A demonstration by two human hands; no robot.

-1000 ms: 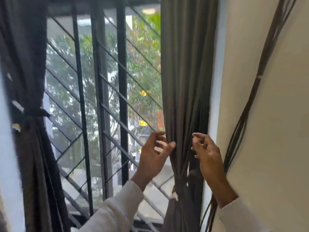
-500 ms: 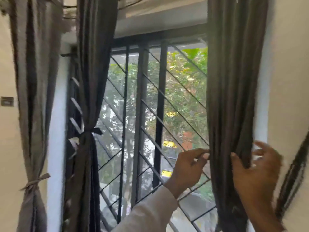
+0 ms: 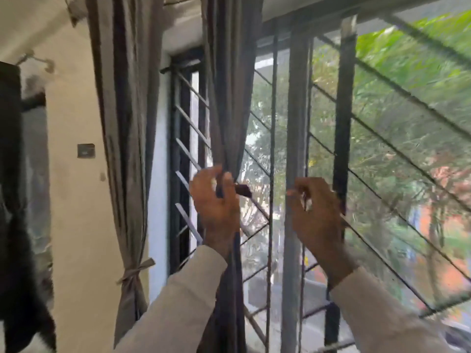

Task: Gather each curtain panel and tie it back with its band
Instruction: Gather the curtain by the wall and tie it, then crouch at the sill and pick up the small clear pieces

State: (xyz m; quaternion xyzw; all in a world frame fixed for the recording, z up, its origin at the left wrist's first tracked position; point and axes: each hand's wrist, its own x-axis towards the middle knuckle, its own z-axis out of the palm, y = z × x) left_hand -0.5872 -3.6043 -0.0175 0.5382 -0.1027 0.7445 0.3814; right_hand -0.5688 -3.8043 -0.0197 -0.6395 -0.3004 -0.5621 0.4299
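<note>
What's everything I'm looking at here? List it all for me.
tied curtain panel: one, grey, left, against the wall
its band: one, beige, knotted low on that panel
middle curtain panel: one, dark grey, at the window's left side, gathered
dark band end: one, sticking out right of the left hand
window grille: one, black bars, across the window
wall plate: one, grey, on the cream wall
dark cloth: one, far left edge
left hand: grips the middle panel
right hand: fingers curled, before the grille; contents unclear
</note>
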